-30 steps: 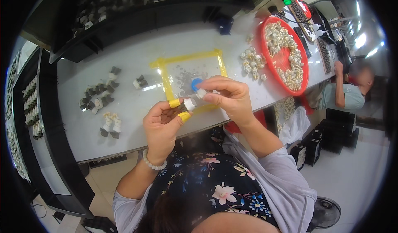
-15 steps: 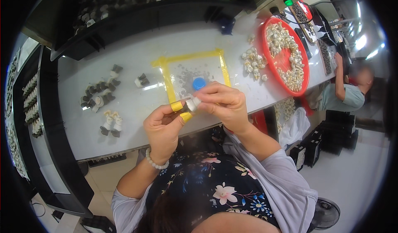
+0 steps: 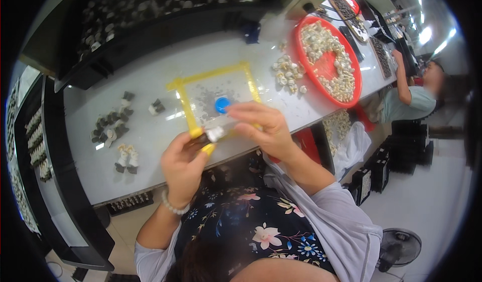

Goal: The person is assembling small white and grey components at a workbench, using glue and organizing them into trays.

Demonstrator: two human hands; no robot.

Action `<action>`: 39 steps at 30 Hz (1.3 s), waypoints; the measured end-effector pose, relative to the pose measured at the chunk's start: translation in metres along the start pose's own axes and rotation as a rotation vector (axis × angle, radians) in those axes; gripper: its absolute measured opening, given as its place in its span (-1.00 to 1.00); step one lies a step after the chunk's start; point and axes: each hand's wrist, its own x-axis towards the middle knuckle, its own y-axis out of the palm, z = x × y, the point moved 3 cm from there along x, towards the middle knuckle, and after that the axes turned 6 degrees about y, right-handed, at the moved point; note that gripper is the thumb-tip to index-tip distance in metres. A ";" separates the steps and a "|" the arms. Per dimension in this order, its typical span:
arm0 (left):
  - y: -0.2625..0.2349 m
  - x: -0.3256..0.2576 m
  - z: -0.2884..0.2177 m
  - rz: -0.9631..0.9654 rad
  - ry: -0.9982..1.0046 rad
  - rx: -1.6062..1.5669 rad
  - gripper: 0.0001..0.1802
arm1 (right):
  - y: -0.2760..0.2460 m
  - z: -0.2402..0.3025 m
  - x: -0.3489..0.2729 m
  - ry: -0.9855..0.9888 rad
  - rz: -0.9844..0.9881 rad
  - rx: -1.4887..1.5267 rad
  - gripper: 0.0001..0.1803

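Note:
My left hand (image 3: 182, 162), with yellow wraps on thumb and forefinger, pinches a small white-and-dark figurine piece (image 3: 215, 133) above the near part of the table. Its dark end lies between the wrapped fingers and its white end points right. My right hand (image 3: 265, 126) hovers just right of it, fingers stretched and thumb apart, with nothing visible in them; motion blurs the fingertips. Beyond the hands, a round blue cap (image 3: 222, 105) sits inside a yellow tape frame (image 3: 187, 108) on the white table (image 3: 145, 131).
Small white-and-dark figurine pieces (image 3: 110, 126) are grouped at the left. A red oval tray (image 3: 329, 65) of small cream pieces stands at the right, with a loose pile (image 3: 287, 74) beside it. Black shelving (image 3: 75, 181) borders the left side. Another person (image 3: 409, 99) sits far right.
My right hand has come off the piece, its fingers now spread apart from it. My left hand still holds the piece. The whole view has shifted slightly.

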 end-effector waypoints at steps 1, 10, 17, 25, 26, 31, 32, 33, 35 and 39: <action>-0.011 -0.002 -0.004 0.048 0.210 0.233 -0.69 | -0.014 0.000 0.000 -0.011 -0.077 -0.148 -0.76; -0.063 -0.042 -0.044 -0.038 0.795 1.360 -0.69 | -0.108 -0.010 0.000 0.019 -0.440 -1.156 -0.83; -0.076 -0.039 -0.053 -0.196 0.761 1.432 -0.71 | -0.099 -0.015 0.002 -0.028 -0.454 -1.043 -0.75; -0.037 0.031 -0.067 -0.006 0.728 1.324 -0.67 | -0.037 -0.010 0.004 -0.328 -0.217 -0.996 -0.77; -0.033 0.041 -0.063 0.031 0.644 1.380 -0.66 | -0.035 -0.008 0.004 -0.359 -0.208 -0.975 -0.77; -0.026 0.059 -0.049 0.172 0.551 1.444 -0.72 | -0.037 -0.009 -0.001 -0.385 -0.148 -0.867 -0.76; -0.023 0.056 -0.054 0.178 0.522 1.426 -0.72 | -0.036 -0.008 0.000 -0.374 -0.158 -0.882 -0.76; -0.021 0.054 -0.056 0.183 0.492 1.408 -0.72 | -0.036 -0.007 0.002 -0.295 -0.163 -0.810 -0.76; -0.018 0.046 -0.054 0.194 0.433 1.296 -0.72 | -0.037 -0.005 0.006 -0.243 -0.156 -0.765 -0.77; -0.019 0.033 -0.048 0.142 0.081 0.958 -0.70 | -0.038 -0.003 0.010 -0.211 -0.119 -0.783 -0.75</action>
